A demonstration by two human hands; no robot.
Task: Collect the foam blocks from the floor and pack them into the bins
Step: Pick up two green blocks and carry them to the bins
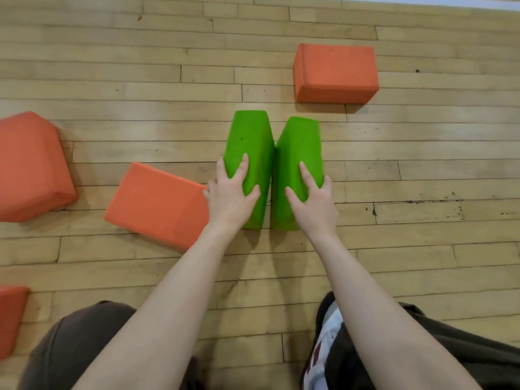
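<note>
Two green foam blocks stand side by side on their narrow edges in the middle of the wooden floor, touching near their middles. My left hand [232,192] grips the left green block [249,136], fingers over its top and thumb on its inner side. My right hand [313,197] grips the right green block [301,142] the same way. Several orange foam blocks lie around: one [336,73] at the far right, one [157,204] just left of my left hand, one [31,167] at the left edge, one [9,319] at the lower left. No bin is in view.
Bare wooden floorboards [422,164] stretch to the right and ahead. A pale wall base [422,1] runs along the top right. My knees in dark trousers [73,347] and a shoe [323,347] fill the bottom of the view.
</note>
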